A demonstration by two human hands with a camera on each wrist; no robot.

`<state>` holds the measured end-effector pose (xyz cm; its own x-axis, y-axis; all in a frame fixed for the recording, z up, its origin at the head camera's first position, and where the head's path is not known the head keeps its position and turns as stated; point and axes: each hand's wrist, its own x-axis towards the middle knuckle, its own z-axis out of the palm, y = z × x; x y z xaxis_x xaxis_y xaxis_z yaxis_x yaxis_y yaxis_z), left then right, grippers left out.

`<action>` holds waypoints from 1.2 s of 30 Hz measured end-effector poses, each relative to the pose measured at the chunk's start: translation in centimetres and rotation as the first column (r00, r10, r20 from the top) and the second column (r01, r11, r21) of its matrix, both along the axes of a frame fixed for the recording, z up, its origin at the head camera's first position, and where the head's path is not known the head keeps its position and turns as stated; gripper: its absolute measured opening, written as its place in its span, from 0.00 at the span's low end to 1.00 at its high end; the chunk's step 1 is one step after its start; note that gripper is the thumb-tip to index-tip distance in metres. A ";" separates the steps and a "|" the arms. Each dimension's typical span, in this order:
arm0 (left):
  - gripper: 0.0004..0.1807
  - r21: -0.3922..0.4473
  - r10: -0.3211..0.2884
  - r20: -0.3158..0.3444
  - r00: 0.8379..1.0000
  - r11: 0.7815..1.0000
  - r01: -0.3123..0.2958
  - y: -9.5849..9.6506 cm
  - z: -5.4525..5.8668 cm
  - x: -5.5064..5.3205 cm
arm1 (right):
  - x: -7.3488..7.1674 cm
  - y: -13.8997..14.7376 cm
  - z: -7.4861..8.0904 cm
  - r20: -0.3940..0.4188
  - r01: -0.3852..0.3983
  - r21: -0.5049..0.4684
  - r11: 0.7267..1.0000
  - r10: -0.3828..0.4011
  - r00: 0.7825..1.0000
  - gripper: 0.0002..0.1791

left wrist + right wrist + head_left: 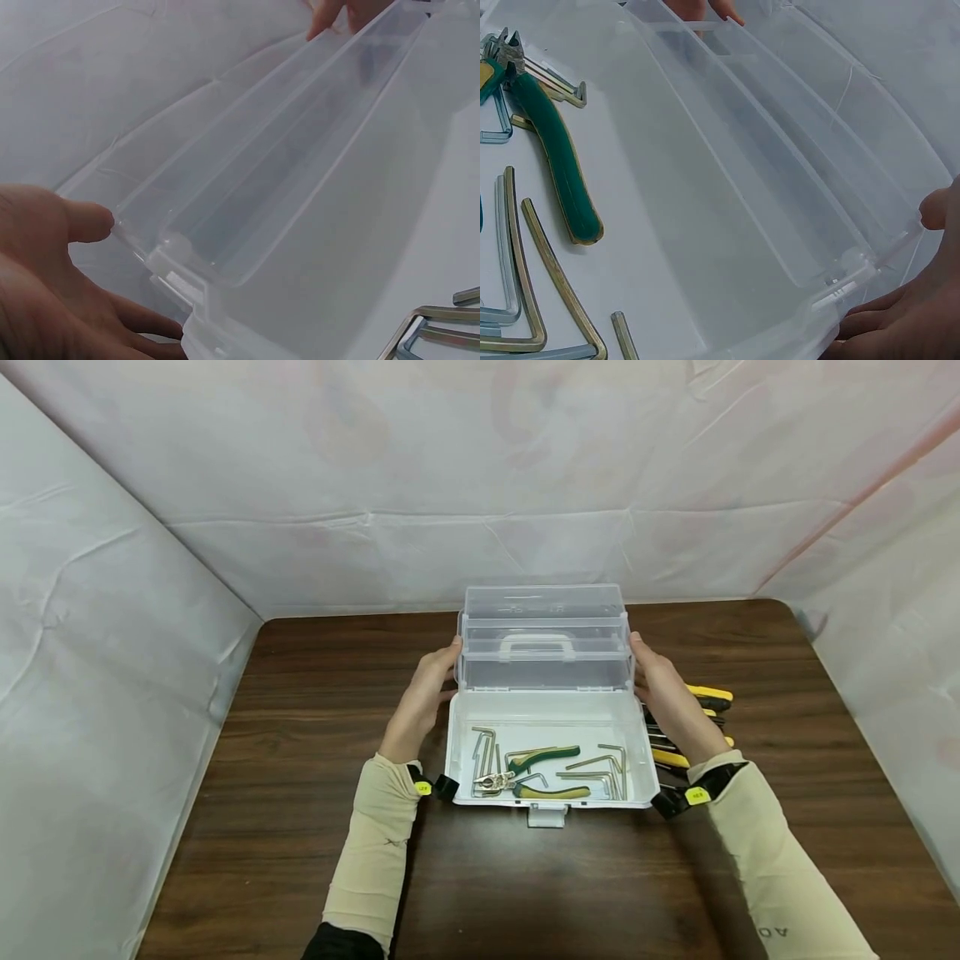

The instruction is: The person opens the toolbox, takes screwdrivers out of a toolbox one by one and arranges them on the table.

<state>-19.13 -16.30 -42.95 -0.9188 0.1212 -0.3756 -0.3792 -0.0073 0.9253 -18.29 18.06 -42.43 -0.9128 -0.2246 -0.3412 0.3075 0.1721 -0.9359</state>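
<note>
A white plastic toolbox (543,710) sits on the table with its clear lid (546,672) raised at the back. My left hand (426,693) is at the lid's left side, thumb at the lid's edge and straight fingers against the box's side near the hinge (180,285). Mirroring it, my right hand (667,693) has its thumb at the lid's right edge and its fingers low by the hinge corner. Inside the box lie green-handled pliers (551,758) and several L-shaped hex keys (611,768), gold and silver. A white handle (536,644) shows through the lid.
Several yellow-and-black handled tools (708,693) lie right of the box, partly hidden by my right forearm. A latch (547,817) hangs at the box's front. White cloth walls (420,560) stand behind and beside the dark wooden table (315,693).
</note>
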 end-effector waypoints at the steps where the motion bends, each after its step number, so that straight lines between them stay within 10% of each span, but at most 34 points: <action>1: 0.40 0.000 -0.005 -0.009 1.000 1.000 0.005 0.0 0.0 0.0 | 0.1 0.0 0.0 -0.005 0.004 0.001 1.000 -0.004 1.000 0.47; 36: 0.43 0.024 -0.087 -0.313 0.946 0.995 0.100 -1.7 -1.7 1.7 | 1.3 0.0 -1.1 -0.192 0.004 -0.162 0.987 -0.035 0.981 0.41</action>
